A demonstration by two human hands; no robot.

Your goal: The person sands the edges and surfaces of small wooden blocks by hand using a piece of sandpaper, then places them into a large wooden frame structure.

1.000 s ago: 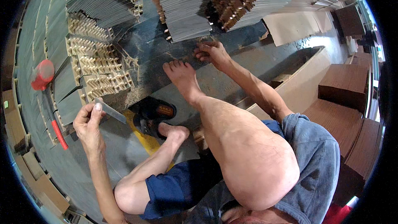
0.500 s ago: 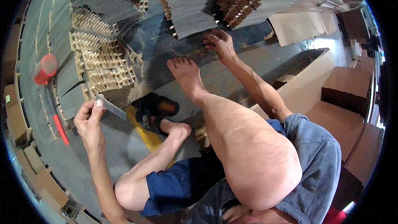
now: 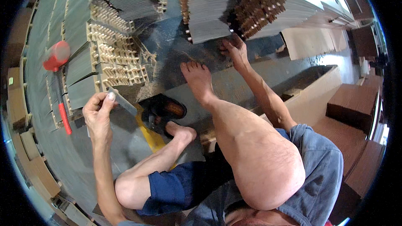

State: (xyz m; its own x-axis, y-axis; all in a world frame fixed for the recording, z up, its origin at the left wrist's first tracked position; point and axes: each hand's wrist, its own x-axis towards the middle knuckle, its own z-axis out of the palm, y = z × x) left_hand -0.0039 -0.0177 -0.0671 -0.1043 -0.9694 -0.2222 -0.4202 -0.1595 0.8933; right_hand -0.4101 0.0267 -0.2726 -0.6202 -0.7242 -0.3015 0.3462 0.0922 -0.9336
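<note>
My left hand (image 3: 99, 115) is closed, with thumb and fingers pinching a thin flat grey metal blade (image 3: 124, 102) that points to the right. Beside it lies a stack of grey sheets with pale notched edges (image 3: 121, 52). My right hand (image 3: 235, 54) is at the lower end of a tall grey stack (image 3: 205, 16), its fingers bent and apart, one reaching up toward the stack's corner. I see nothing held in it, though the fingertips are dark and partly shaded. Brown notched edges (image 3: 261, 4) show on the stack just above that hand.
A mallet with a red head (image 3: 57, 56) and red grip lies on grey sheets at the left. My bare foot (image 3: 197, 81) rests near a black sandal (image 3: 163, 111). A long open box (image 3: 318, 94) and brown stacked blocks (image 3: 354, 104) stand at the right. Debris (image 3: 147, 92) lies by the pale edges.
The view has shifted, so the scene sits farther right. My right hand's fingers have moved up closer to the corner of the brown-edged stack. My left hand still holds the blade.
</note>
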